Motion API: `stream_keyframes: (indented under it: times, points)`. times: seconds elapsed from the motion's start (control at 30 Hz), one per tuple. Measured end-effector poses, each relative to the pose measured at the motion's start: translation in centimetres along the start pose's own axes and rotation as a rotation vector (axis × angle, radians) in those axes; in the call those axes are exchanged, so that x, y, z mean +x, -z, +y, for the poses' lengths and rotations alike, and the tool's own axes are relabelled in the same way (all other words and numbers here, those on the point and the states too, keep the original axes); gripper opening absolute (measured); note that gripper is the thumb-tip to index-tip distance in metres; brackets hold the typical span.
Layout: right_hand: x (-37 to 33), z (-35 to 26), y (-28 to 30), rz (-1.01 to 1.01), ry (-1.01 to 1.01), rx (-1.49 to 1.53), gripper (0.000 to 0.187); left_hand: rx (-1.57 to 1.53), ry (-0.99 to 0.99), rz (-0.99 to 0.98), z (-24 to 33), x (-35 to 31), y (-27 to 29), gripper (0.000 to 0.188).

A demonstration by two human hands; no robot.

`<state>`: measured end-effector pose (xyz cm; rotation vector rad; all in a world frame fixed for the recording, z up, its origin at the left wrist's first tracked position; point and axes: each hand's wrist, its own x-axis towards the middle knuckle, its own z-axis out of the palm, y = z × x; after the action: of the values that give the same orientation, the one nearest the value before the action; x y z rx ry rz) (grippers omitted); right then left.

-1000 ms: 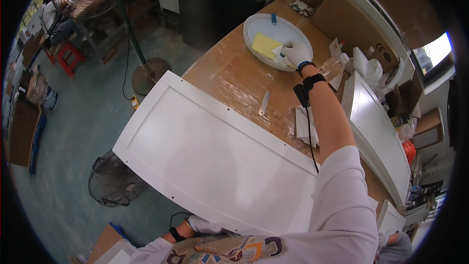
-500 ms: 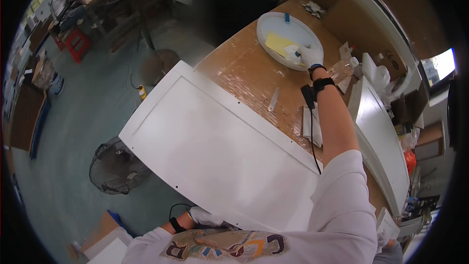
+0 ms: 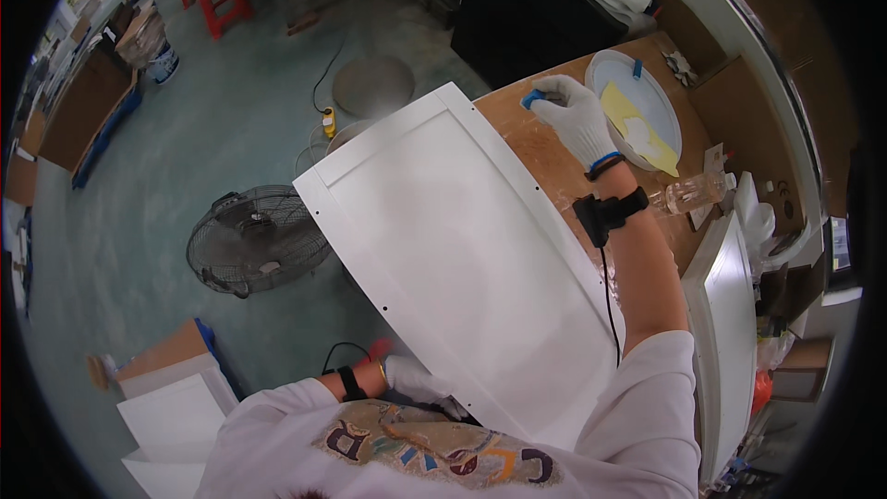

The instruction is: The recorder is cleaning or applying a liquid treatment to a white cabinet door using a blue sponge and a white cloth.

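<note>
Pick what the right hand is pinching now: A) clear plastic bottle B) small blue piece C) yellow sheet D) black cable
B: the gloved right hand pinches a small blue piece at its fingertips above the wooden bench, clear of the round white tray.

The right hand point(image 3: 577, 115), gloved in white, is out of the round white basin point(image 3: 614, 69) at the upper right, where it rested on the yellow cloth point(image 3: 637, 125) a second ago. It now sits left of the basin, above the wooden counter point(image 3: 536, 143) by the far corner of the white cabinet door point(image 3: 462, 259), pinching a small blue piece point(image 3: 532, 99).
</note>
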<state>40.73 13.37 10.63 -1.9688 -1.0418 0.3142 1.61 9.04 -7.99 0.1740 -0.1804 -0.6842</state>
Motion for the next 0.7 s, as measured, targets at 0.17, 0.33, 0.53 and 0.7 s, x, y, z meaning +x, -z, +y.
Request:
stream_keyframes:
  times: [0.17, 0.33, 0.53, 0.7]
  points:
    - [0.6, -2.2, -5.9, -0.07, 0.007, -0.078, 0.023, -0.035, 0.051, -0.045, -0.4, 0.2, 0.8, 0.057]
    - [1.1, -3.9, -8.6, -0.091, 0.111, -0.238, 0.019, -0.057, 0.05, -0.084, -0.3, 0.3, 0.9, 0.057]
    - [1.9, -3.8, -9.5, -0.112, 0.195, -0.405, 0.018, -0.078, 0.056, -0.129, 0.0, 0.4, 0.9, 0.051]
    - [2.1, -3.9, -9.9, -0.114, 0.243, -0.452, 0.018, -0.072, 0.06, -0.129, 0.0, 0.5, 0.9, 0.047]
